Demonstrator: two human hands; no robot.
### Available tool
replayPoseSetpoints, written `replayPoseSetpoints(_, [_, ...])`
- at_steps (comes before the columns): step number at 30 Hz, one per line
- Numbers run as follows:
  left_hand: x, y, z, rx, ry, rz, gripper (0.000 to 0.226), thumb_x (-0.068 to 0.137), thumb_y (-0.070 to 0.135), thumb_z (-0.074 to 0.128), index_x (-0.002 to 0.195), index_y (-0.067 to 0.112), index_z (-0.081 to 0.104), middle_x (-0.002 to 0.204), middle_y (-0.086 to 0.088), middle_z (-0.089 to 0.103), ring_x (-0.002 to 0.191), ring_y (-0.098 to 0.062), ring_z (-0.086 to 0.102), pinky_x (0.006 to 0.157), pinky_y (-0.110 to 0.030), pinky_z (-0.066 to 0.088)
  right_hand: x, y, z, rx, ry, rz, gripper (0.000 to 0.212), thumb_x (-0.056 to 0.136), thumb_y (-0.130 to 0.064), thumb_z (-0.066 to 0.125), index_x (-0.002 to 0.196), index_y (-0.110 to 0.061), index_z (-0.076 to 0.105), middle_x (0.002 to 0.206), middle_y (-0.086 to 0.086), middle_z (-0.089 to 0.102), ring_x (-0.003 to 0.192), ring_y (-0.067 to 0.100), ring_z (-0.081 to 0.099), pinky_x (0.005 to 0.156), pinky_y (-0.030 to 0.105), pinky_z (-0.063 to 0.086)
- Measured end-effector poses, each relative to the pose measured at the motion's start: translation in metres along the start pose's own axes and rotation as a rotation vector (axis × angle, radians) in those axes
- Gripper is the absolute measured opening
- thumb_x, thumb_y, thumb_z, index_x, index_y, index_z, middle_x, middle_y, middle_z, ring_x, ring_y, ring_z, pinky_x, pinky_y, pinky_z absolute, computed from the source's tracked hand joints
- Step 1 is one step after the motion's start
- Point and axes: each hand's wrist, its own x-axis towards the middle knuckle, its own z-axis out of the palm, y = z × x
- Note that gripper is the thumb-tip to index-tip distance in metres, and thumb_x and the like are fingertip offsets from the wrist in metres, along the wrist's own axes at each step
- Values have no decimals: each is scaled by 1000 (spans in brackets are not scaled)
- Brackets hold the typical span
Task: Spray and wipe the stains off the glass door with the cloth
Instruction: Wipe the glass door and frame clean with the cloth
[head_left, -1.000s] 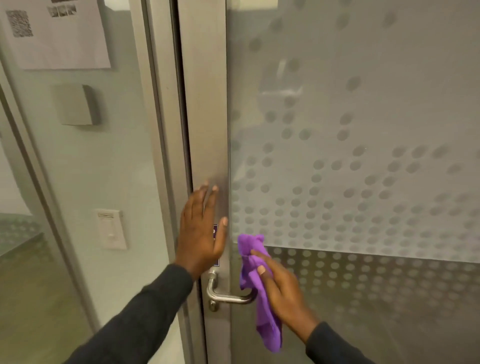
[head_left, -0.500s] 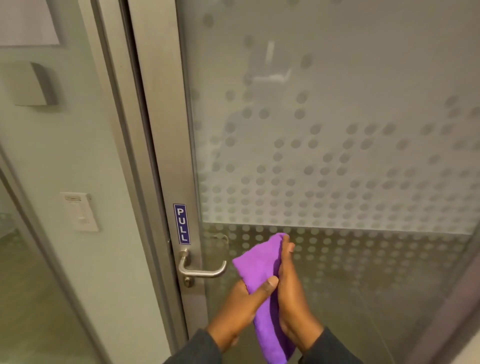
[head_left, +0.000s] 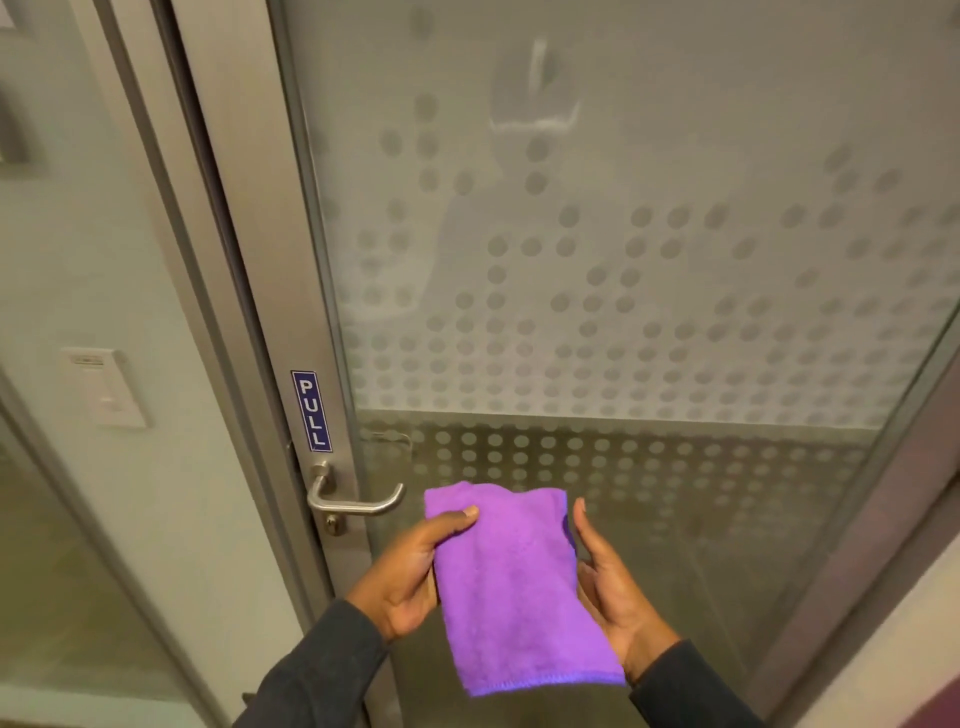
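Note:
A purple cloth (head_left: 514, 582) is spread flat and folded between my two hands, in front of the lower part of the glass door (head_left: 649, 291). My left hand (head_left: 415, 566) grips its left edge with the thumb on top. My right hand (head_left: 608, 587) supports its right edge, fingers straight and palm inward. The door glass is frosted with a pattern of dots; a faint smudged patch shows near the top centre. No spray bottle is in view.
A metal lever handle (head_left: 353, 496) and a blue PULL sticker (head_left: 310, 410) sit on the door's steel stile, just left of the cloth. A wall switch (head_left: 106, 387) is on the left wall. A metal frame (head_left: 883, 493) runs down the right.
My left hand left the door stile and joined the right on the cloth. The cloth went from bunched to opened flat between both hands. The view shifted left to right.

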Motion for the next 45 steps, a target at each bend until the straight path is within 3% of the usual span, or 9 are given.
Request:
replayPoseSetpoints(4, [4, -2, -6, 60, 120, -14, 28, 92, 8, 58, 114, -7, 65, 94, -21, 74, 73, -24, 74, 71, -35, 61, 4, -9, -15, -196, 87, -42, 57, 81, -25, 84, 130, -2, 67, 120, 23, 69, 106, 37, 70, 96, 51, 55])
replayPoseSetpoints(9, [8, 0, -25, -29, 136, 7, 26, 93, 10, 58, 112, -4, 68, 100, -21, 74, 75, -25, 75, 68, -38, 63, 13, -15, -24, -278, 173, -190, 41, 90, -8, 68, 130, -7, 61, 112, 23, 72, 89, 35, 74, 77, 51, 63])
replayPoseSetpoints(13, [22, -27, -47, 246, 394, 14, 30, 95, 13, 59, 120, -3, 62, 78, -8, 74, 58, -14, 68, 53, -24, 54, 41, 7, -33, -428, 380, -295, 61, 93, -1, 66, 149, -15, 44, 128, 16, 68, 94, 28, 73, 70, 38, 61])
replayPoseSetpoints(18, [17, -26, -66, 382, 415, 187, 67, 91, -2, 63, 145, 29, 40, 116, -13, 65, 87, -22, 66, 68, -31, 56, 43, 15, -30, -632, 448, -351, 81, 99, -2, 60, 157, -47, 24, 139, 2, 42, 97, 15, 68, 67, 26, 58])
replayPoseSetpoints(24, [4, -6, -81, 704, 219, 231, 34, 90, -4, 62, 111, 20, 72, 112, 12, 66, 96, -10, 65, 81, -24, 57, 50, 19, -9, -1034, 464, -382, 46, 103, -7, 51, 138, -37, 59, 143, -10, 55, 122, 6, 54, 95, 19, 44])
replayPoseSetpoints(31, [4, 10, -127, 837, 181, 218, 33, 81, 15, 77, 110, 29, 69, 110, 6, 70, 102, -20, 70, 94, -44, 56, 61, 48, 10, -999, 539, -393, 29, 99, -13, 62, 116, -34, 72, 115, -1, 76, 93, 13, 69, 83, 28, 54])
replayPoseSetpoints(38, [10, 23, -162, 511, -14, 54, 49, 88, -18, 55, 130, 7, 59, 126, -9, 65, 116, -25, 63, 98, -37, 54, 58, 76, 9, -1497, 557, -259, 89, 62, -48, 89, 142, -32, 53, 130, -14, 65, 117, 6, 63, 104, 32, 51])
replayPoseSetpoints(42, [6, 17, -163, 456, -61, 27, 53, 87, -23, 47, 127, 9, 62, 120, -10, 67, 102, -21, 66, 85, -30, 57, 45, 92, 11, -1739, 670, -307, 28, 79, -36, 82, 105, -38, 71, 98, -13, 75, 92, 8, 68, 83, 30, 54])
replayPoseSetpoints(45, [0, 6, -159, 417, -59, 26, 52, 86, -23, 47, 124, 9, 64, 117, -11, 69, 99, -22, 68, 80, -29, 59, 31, 100, 7, -1753, 700, -292, 11, 84, -33, 80, 93, -32, 74, 88, -11, 62, 88, 15, 61, 74, 28, 46])
